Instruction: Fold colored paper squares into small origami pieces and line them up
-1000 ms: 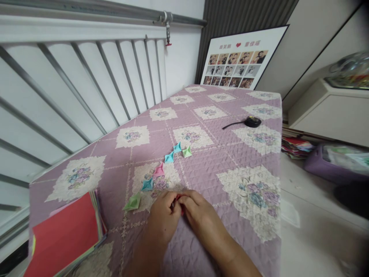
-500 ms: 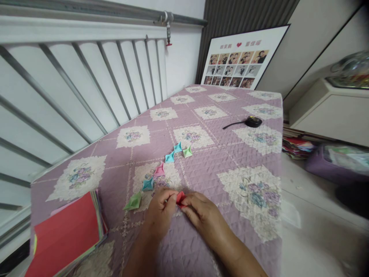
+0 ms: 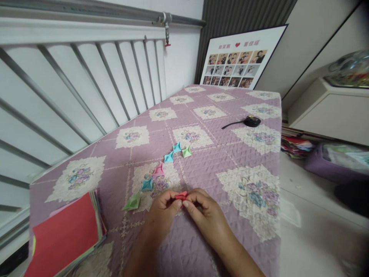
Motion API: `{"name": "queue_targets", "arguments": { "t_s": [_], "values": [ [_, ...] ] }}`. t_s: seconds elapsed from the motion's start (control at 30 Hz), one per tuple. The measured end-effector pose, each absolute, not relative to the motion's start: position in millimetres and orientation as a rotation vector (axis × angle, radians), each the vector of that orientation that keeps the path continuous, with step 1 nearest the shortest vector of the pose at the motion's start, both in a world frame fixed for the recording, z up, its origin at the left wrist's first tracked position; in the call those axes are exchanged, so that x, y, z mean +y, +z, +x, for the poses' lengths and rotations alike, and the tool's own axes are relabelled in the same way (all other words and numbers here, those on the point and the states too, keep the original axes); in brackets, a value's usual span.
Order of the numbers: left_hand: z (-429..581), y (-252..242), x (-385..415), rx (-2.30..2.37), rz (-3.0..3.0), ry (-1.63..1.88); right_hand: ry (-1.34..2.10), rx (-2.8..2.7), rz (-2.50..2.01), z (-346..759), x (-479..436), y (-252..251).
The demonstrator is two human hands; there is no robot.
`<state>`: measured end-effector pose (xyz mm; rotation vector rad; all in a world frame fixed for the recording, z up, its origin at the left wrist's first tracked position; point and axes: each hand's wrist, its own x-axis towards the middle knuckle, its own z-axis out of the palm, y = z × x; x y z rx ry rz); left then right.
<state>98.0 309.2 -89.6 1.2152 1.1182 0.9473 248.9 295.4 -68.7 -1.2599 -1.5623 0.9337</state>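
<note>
Left hand (image 3: 163, 209) and right hand (image 3: 206, 211) pinch the red paper (image 3: 182, 196) between them, apparently shaping its folds, and the next move likely calls for even fingertip pressure from both sides.

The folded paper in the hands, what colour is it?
Red; the folded paper shows best in the head view.

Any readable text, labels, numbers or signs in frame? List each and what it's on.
Photo board: two groups of Chinese characters flanking a red heart; too blurred to quote reliably.
Grey pipe: faint blue marks; unreadable.
Red folded paper: no text visible.
Nothing else legible.
</note>
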Motion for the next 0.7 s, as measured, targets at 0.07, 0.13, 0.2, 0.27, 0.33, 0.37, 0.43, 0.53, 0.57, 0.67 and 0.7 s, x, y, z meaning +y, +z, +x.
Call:
{"name": "queue_targets", "arguments": {
  "t_s": [0.07, 0.13, 0.2, 0.27, 0.33, 0.37, 0.43, 0.53, 0.57, 0.67, 0.7],
  "values": [
    [99.8, -87.9, 308.7, 1.139, 1.213, 0.938, 0.966, -1.466, -1.311, 245.4, 295.3, -71.1],
    [100.7, -86.4, 308.4, 1.141, 1.221, 0.931, 1.041, -1.34, -1.328, 242.2, 295.8, -73.6],
    [101.1, -86.0, 308.2, 1.15, 1.231, 0.927, 1.149, -1.216, -1.292, 240.6, 297.0, -75.4],
    [101.4, -87.0, 307.8, 1.169, 1.235, 0.919, 1.268, -1.116, -1.245, 240.9, 298.5, -76.1],
    [102.0, -88.7, 307.2, 1.178, 1.232, 0.918, 1.369, -1.051, -1.221, 242.6, 299.6, -75.8],
    [102.4, -89.6, 306.8, 1.175, 1.23, 0.915, 1.399, -1.021, -1.217, 243.6, 299.8, -75.4],
    [103.4, -91.2, 306.0, 1.169, 1.24, 0.884, 1.426, -0.956, -1.213, 245.1, 299.7, -74.6],
    [104.9, -92.8, 305.2, 1.203, 1.288, 0.814, 1.42, -0.883, -1.204, 245.1, 299.0, -74.1],
    [105.4, -93.1, 305.1, 1.223, 1.3, 0.802, 1.419, -0.869, -1.205, 244.9, 298.9, -74.0],
    [106.3, -93.3, 304.8, 1.249, 1.303, 0.789, 1.42, -0.85, -1.23, 244.5, 298.7, -73.3],
    [106.4, -93.2, 304.7, 1.251, 1.302, 0.783, 1.422, -0.859, -1.246, 244.8, 298.8, -72.9]
  ]
}}
